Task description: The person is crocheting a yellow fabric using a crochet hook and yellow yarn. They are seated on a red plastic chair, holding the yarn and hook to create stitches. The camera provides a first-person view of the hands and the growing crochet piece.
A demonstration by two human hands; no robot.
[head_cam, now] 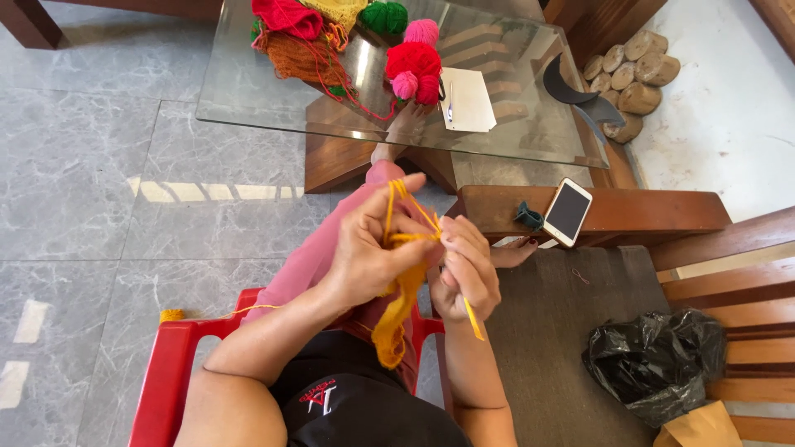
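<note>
My left hand [370, 246] grips a strip of orange-yellow crochet work [398, 319] that hangs down over my lap, with yarn strands looped up over its fingers. My right hand [468, 266] is closed on a yellow crochet hook [474, 319] whose end sticks out below the palm. The two hands touch at the top of the crochet work. A strand of yarn runs left to a small orange yarn ball [171, 315] on the floor.
I sit on a red plastic chair [170, 372]. A glass table [248, 91] ahead holds red, pink and green yarn balls [412, 60], knitted pieces and a white notepad [469, 99]. A phone [568, 211] lies on a wooden armrest. A black plastic bag [654, 360] sits at right.
</note>
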